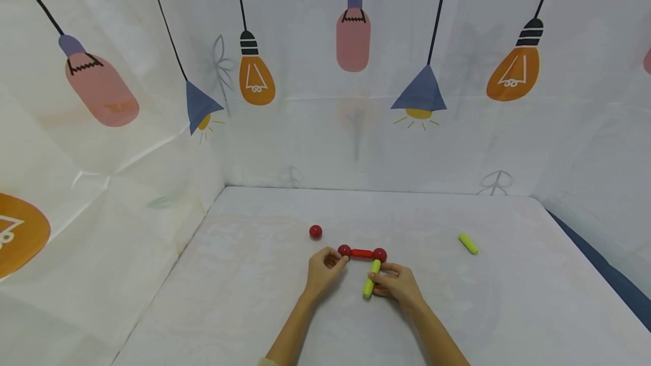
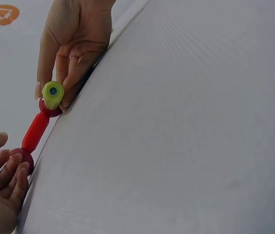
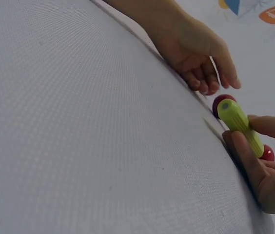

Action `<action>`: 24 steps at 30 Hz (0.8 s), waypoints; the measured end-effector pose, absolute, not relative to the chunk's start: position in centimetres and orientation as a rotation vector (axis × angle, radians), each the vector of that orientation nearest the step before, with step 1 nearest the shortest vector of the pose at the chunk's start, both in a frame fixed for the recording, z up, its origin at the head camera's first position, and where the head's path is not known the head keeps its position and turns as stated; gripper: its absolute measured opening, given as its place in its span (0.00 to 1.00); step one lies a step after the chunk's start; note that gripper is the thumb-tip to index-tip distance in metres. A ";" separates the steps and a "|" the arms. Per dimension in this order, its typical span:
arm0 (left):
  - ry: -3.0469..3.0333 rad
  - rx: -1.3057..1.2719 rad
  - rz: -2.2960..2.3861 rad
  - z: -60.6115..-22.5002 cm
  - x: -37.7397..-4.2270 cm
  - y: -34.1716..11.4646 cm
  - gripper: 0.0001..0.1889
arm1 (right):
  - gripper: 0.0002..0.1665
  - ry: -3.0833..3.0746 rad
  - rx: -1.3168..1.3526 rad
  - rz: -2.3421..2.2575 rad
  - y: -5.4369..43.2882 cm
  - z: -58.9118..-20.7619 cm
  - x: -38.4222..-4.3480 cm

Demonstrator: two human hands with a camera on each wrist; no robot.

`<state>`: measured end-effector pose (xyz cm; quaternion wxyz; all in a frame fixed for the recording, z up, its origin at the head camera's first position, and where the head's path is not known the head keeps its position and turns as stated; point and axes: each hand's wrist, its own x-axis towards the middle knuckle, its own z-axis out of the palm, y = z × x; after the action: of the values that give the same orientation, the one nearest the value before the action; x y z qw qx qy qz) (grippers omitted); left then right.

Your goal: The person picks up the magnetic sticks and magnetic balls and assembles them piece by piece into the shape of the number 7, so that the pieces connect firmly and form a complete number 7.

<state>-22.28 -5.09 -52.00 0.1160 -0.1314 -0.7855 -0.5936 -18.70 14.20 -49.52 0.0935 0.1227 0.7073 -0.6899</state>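
Lime rod (image 1: 372, 279) | pinched in right grip (image 1: 399, 284) | end beside red ball (image 1: 380, 254)

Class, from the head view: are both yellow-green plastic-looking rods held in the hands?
No; the right hand holds one yellow-green rod, while the other rod lies apart on the white table.

L hand (image 1: 321, 273), R hand (image 1: 399, 283) bare; lt. beige sleeve (image 1: 267, 362), L arm (image 1: 295, 326).
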 end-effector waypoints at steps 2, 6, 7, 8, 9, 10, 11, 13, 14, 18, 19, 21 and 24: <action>-2.350 -0.451 -1.834 -51.7 -22.0 -4.9 0.06 | 0.36 2.096 0.356 -2.053 14.2 -49.6 -18.7; -2.426 -0.581 -2.069 -51.0 -21.4 -4.2 0.11 | 0.35 2.089 0.321 -2.073 14.3 -49.6 -18.7; -2.450 -0.589 -2.109 -50.9 -21.3 -4.0 0.13 | 0.35 2.086 0.309 -2.076 14.4 -49.6 -18.7; -2.466 -0.590 -2.147 -50.7 -21.2 -3.9 0.14 | 0.35 2.082 0.295 -2.079 14.4 -49.6 -18.7; -2.483 -0.589 -2.170 -50.6 -21.2 -3.7 0.15 | 0.36 2.077 0.284 -2.082 14.4 -49.6 -18.7; -2.503 -0.586 -2.177 -50.5 -21.2 -3.5 0.16 | 0.36 2.072 0.273 -2.086 14.5 -49.6 -18.7; -2.524 -0.583 -2.172 -50.4 -21.2 -3.4 0.17 | 0.36 2.066 0.259 -2.092 14.5 -49.5 -18.7; -2.571 -0.589 -2.135 -50.3 -21.2 -3.1 0.18 | 0.35 2.056 0.233 -2.102 14.5 -49.6 -18.6; -2.589 -0.597 -2.114 -50.3 -21.2 -3.0 0.18 | 0.35 2.052 0.222 -2.108 14.6 -49.6 -18.6; -2.646 -0.621 -2.037 -50.1 -21.1 -2.7 0.19 | 0.32 2.045 0.195 -2.133 14.6 -49.6 -18.4; -2.654 -0.618 -2.034 -50.0 -21.0 -2.7 0.19 | 0.31 2.045 0.196 -2.138 14.6 -49.6 -18.4; -2.655 -0.607 -2.051 -49.9 -20.9 -2.6 0.18 | 0.30 2.049 0.209 -2.147 14.6 -49.6 -18.3; -2.647 -0.590 -2.080 -49.7 -20.7 -2.5 0.18 | 0.30 2.058 0.232 -2.152 14.5 -49.6 -18.2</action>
<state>-20.71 -2.51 -49.70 -0.1374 -0.1709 -0.7671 -0.6028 -18.24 14.52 -49.57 0.0775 0.0774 0.6869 -0.7184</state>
